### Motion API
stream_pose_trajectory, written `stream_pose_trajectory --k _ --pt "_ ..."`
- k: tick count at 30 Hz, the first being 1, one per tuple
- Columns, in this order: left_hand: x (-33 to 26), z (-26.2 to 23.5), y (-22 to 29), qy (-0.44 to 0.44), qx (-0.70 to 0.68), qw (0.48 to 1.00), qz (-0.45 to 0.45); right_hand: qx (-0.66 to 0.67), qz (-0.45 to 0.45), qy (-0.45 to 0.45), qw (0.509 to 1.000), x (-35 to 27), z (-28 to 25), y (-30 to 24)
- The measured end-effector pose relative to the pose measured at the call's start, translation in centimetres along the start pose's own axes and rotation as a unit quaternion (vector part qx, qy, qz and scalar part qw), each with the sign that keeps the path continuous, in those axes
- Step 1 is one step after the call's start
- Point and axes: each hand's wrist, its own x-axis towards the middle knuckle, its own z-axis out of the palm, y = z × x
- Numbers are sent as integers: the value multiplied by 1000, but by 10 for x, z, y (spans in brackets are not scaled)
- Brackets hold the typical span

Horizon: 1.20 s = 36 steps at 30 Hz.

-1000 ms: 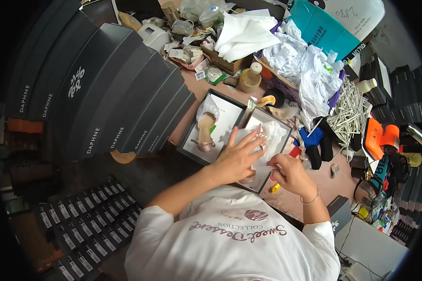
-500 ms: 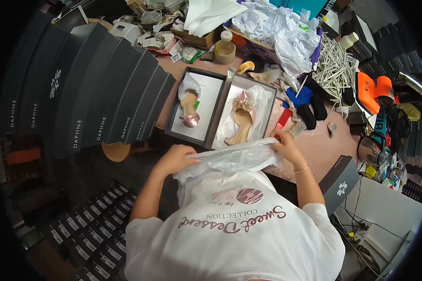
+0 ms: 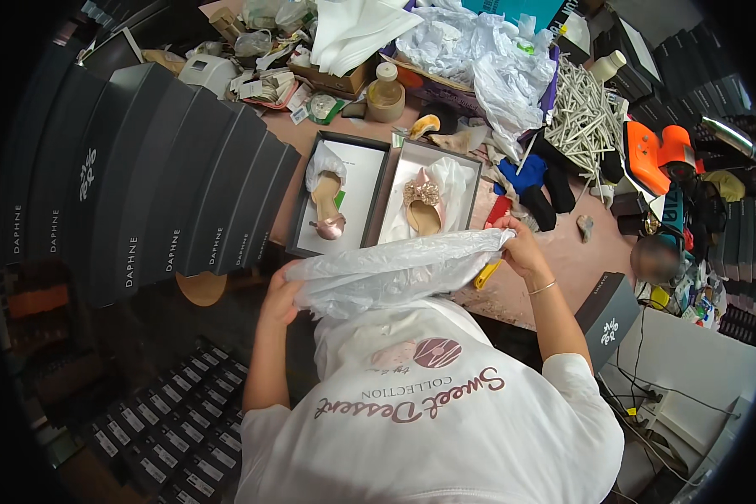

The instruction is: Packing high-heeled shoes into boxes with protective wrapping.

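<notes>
A sheet of thin white tissue paper [image 3: 395,270] is stretched between my two hands, just in front of my shirt. My left hand [image 3: 280,292] grips its left end; my right hand [image 3: 522,249] pinches the upper right corner. Beyond the sheet, a pink high-heeled shoe with a jewelled bow [image 3: 422,200] lies on white paper in an open shoe box [image 3: 476,178]; the sheet covers the near part of that box. Left of it, the second pink shoe [image 3: 328,212], its toe wrapped in white paper, rests in a dark box lid [image 3: 380,151].
Dark shoe boxes [image 3: 143,176] are stacked at the left, with more labelled boxes [image 3: 172,420] low down. A crumpled paper heap [image 3: 479,50], a pile of white sticks [image 3: 584,122], an orange tool [image 3: 657,160] and a bottle [image 3: 386,92] crowd the table's far side. One dark box [image 3: 605,323] stands near right.
The tissue paper is spread wider and raised, now covering the near end of the shoe box. My left hand has moved left and my right slightly up. A yellow item shows beside the paper.
</notes>
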Motion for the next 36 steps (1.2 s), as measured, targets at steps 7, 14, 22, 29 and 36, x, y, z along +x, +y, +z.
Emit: stream_pose_trajectory --k 7,14,22,29,36 --pt "11 2 21 -24 121 991 57 -48 -35 8 998 -13 5 -33" --pt "13 22 43 -26 4 999 38 -44 -118 -44 991 -26 -1 -48" --pt "18 0 50 -143 -13 989 42 22 -109 -156 981 -21 -36 -38" --pt "37 11 63 -72 182 981 7 -521 -101 -179 828 -25 -36 -62" --pt "-1 65 105 -139 497 837 179 -490 -214 -236 811 -18 78 -129"
